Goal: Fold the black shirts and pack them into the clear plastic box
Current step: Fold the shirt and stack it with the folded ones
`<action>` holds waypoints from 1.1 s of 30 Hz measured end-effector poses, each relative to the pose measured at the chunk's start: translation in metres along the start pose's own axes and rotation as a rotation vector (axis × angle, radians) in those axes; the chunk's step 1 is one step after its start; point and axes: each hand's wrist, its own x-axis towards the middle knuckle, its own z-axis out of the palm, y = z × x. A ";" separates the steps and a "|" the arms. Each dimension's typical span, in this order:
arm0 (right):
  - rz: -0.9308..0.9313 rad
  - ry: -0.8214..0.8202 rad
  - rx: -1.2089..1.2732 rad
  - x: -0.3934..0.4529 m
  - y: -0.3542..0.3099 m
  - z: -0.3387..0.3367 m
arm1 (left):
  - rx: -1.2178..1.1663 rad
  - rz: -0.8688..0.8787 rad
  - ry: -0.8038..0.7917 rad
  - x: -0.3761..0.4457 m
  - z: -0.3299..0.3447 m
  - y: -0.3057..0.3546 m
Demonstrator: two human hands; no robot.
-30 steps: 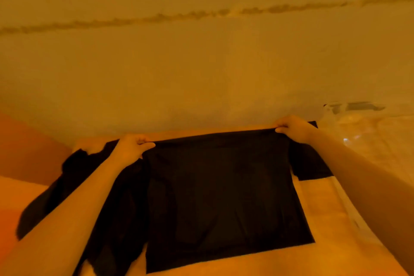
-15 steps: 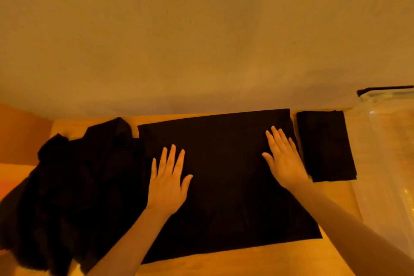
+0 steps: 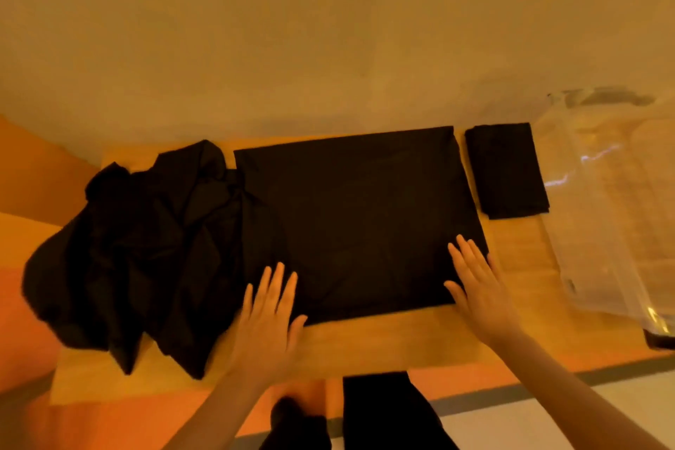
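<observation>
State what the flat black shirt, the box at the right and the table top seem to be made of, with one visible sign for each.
Flat black shirt: soft matte fabric, likely knit; it lies limp with faint creases.
Clear box: transparent glossy plastic; the surface beneath shows through, with bright glints.
Table: probably wood or laminate; smooth, pale, evenly coloured.

From where I stand there is no writing to read anywhere. The flat black shirt (image 3: 358, 219) and the small folded shirt (image 3: 506, 170) show plain cloth with no print or tag. The clear plastic box (image 3: 606, 201) carries a small pale patch low on its near wall (perhaps a sticker), too blurred to make out.
</observation>
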 end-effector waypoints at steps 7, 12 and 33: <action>0.116 -0.131 -0.048 -0.067 0.030 0.016 | 0.025 -0.049 -0.012 -0.045 0.015 -0.008; -0.071 -0.062 -0.109 -0.041 -0.002 0.001 | 0.092 0.012 0.105 -0.030 0.005 0.006; -0.198 -0.181 -0.225 -0.062 0.007 0.022 | 0.163 0.095 -0.057 -0.056 0.027 0.024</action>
